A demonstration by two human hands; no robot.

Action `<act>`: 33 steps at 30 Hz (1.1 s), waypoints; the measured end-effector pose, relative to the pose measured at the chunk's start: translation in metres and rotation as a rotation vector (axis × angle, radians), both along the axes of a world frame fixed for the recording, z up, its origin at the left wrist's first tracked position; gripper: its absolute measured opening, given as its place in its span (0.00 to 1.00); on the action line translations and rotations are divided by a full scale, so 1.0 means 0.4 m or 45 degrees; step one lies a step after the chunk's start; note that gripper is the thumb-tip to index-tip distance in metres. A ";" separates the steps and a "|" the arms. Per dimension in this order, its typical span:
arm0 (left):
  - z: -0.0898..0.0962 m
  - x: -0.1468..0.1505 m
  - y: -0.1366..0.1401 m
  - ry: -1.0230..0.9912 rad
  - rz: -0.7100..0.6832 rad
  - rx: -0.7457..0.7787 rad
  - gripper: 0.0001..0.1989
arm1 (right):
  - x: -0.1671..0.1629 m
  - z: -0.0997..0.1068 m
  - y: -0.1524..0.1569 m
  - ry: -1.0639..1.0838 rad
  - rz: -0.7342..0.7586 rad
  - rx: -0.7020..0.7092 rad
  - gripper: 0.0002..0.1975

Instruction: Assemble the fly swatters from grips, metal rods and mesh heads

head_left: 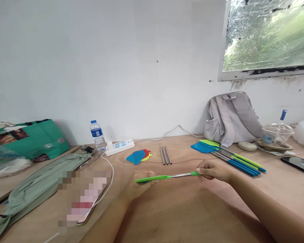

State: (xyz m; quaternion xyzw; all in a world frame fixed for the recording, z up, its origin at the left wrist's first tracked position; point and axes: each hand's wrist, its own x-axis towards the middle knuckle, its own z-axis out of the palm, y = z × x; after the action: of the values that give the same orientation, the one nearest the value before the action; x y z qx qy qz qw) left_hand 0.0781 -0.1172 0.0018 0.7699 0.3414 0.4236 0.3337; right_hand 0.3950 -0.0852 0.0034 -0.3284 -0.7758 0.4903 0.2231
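Observation:
A green fly swatter (183, 175) is held level above the table between my two hands. My left hand (139, 187) grips its flat green head, seen nearly edge-on. At the other end, the fingers of my right hand (210, 171) pinch the short green handle part, and a bare metal rod shows in between. Ahead lie several loose swatter heads (135, 157) in blue, red and yellow, overlapping. Beside them are three metal rods (166, 156) in a row. To the right of my right hand lies a pile of fly swatters (236, 160) with blue and yellow-green handles.
A white power strip (120, 146) and water bottle (96, 135) stand near the wall. Its cable runs past a phone (91, 202) at left. A grey-green bag (45, 182) and green shopping bag (40, 138) lie farther left. At right are a backpack (233, 118), cup (276, 136) and black phone (299, 164).

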 end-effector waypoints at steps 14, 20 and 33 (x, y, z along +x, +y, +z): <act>-0.019 -0.019 0.033 0.205 0.230 -0.004 0.13 | -0.048 0.000 -0.024 -0.423 -0.032 0.517 0.13; -0.044 -0.033 0.065 0.184 0.472 0.139 0.25 | -0.054 -0.005 -0.028 -0.425 -0.256 0.755 0.04; -0.054 -0.038 0.083 0.304 0.860 0.162 0.14 | 0.135 -0.041 0.087 -0.878 -1.336 0.782 0.12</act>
State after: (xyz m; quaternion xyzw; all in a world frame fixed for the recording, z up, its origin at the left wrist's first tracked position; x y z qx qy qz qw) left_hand 0.0628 -0.0841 -0.0198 0.6768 0.5862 0.4372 0.0841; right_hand 0.4490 -0.0503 -0.0130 -0.7187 -0.6447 -0.0560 0.2544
